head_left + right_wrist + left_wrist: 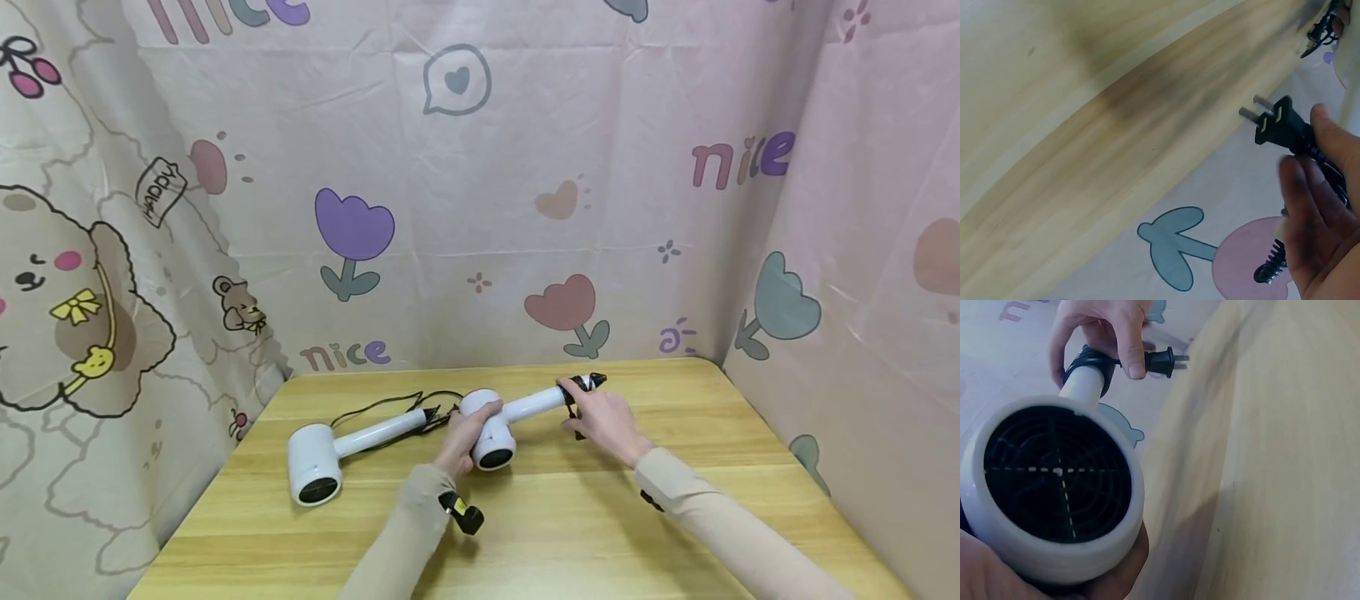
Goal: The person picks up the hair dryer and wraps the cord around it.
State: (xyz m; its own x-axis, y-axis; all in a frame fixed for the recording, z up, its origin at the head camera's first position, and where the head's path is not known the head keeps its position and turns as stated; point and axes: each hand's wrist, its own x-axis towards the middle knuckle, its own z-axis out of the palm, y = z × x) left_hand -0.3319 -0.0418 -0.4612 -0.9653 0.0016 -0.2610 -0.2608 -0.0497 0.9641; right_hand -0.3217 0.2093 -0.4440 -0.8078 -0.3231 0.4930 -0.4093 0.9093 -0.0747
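My left hand [461, 440] grips the head of a white hair dryer [532, 405] in the middle of the table. The dryer's round black grille [1057, 475] faces the left wrist camera. At the far end of its handle, my right hand [609, 423] holds the black power cord [1088, 361], which is wound in several turns round the white handle. A two-pin plug [1282, 122] sticks out by the right thumb and fingers. Those fingers partly hide the coils.
Left of my hands a second white hair dryer [311, 458] lies on the wooden table [570, 533], its black cord [375, 404] looped loosely behind it. A patterned curtain [480, 208] hangs along the back and both sides. Each wrist wears a small black camera.
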